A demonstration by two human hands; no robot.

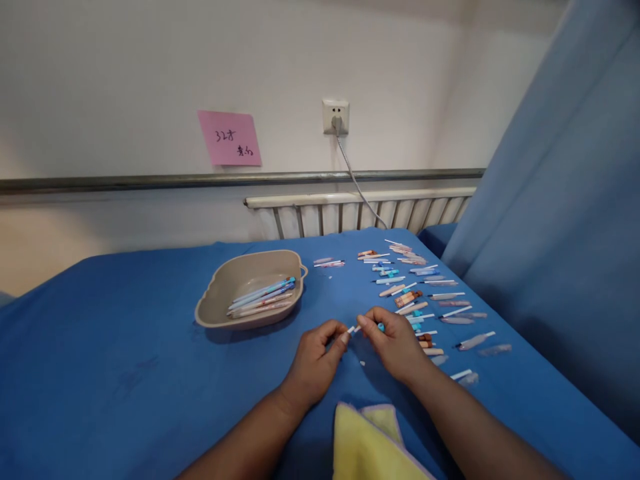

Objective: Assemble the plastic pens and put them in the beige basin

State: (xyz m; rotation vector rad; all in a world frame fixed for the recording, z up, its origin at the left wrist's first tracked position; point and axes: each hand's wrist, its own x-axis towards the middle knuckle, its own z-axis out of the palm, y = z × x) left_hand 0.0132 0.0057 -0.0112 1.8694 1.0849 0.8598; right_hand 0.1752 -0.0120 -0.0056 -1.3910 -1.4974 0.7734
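My left hand is closed, thumb and forefinger pinching a thin white pen part. Facing it, my right hand pinches another short white piece, its tip close to the first; whether they touch I cannot tell. A light-blue pen part shows at the right hand's fingers. Small white bits lie on the blue cloth below the hands. To the right are rows of pen parts: white refills, clear grips and brown figured pieces.
A beige basin with several pens in it stands left of the hands on the blue-covered bed. A yellow cloth lies near the front. Behind are a white rail and a plugged-in cable; a blue curtain hangs right.
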